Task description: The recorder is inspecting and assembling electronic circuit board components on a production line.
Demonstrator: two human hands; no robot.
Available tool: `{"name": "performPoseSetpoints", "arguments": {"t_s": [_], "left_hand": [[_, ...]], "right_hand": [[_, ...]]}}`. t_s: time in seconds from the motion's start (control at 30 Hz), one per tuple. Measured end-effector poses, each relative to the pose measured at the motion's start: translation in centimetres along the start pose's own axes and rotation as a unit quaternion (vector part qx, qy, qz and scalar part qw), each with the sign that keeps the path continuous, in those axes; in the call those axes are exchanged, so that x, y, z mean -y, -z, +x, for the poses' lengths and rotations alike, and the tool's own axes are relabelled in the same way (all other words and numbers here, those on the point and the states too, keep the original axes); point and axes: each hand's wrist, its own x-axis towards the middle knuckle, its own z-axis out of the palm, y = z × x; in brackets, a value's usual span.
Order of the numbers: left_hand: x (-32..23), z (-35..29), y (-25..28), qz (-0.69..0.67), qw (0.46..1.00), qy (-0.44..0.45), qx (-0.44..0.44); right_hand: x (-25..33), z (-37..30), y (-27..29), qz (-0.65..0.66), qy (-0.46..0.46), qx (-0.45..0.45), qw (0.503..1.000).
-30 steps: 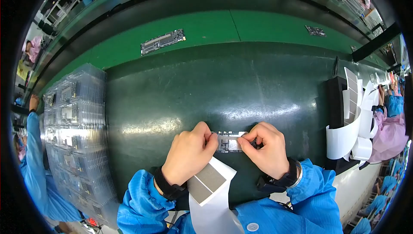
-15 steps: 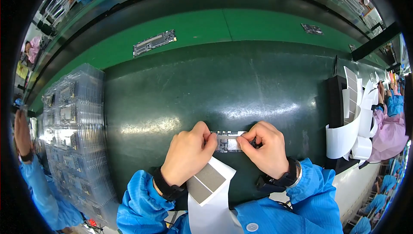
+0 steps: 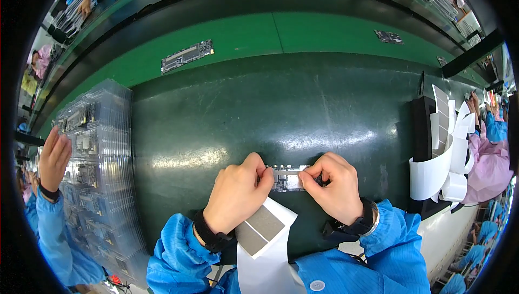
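Note:
A dark circuit board (image 3: 289, 185) with silver shields lies on the table between my hands. Across its upper part runs a narrow grey strip (image 3: 286, 173). My left hand (image 3: 235, 194) is closed, thumb and forefinger pinched at the strip's left end. At the other end, my right hand (image 3: 336, 186) pinches in the same way. My fingers cover both ends of the board, and whether they also touch it is hidden. Below my left hand, a white backing sheet (image 3: 265, 226) with grey rectangular stickers hangs over the table's near edge.
Stacked clear plastic trays (image 3: 100, 180) of circuit boards stand at left, a co-worker's hand (image 3: 54, 156) beside them. White sticker sheets (image 3: 432, 178) curl from a black holder (image 3: 423, 126) at right. Circuit boards (image 3: 187, 56) lie on the green belt (image 3: 243, 37) beyond the table.
The co-worker's hand at the left has risen toward the top of the tray stack. Boards on the belt have shifted slightly left. My hands stay in place.

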Motion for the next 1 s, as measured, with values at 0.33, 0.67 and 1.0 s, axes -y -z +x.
{"name": "performPoseSetpoints", "arguments": {"t_s": [0.33, 0.67, 1.0], "left_hand": [[-0.2, 0.1, -0.3, 0.004, 1.000, -0.009, -0.003], [-0.2, 0.1, -0.4, 0.015, 1.000, -0.008, 0.000], [-0.8, -0.5, -0.8, 0.127, 0.990, -0.001, -0.058]], "right_hand": [[-0.3, 0.0, 0.2, -0.003, -0.002, -0.002, 1.000], [-0.5, 0.0, 0.0, -0.004, 0.007, -0.009, 1.000], [-0.4, -0.1, 0.2, -0.042, -0.002, 0.001, 0.999]]}}
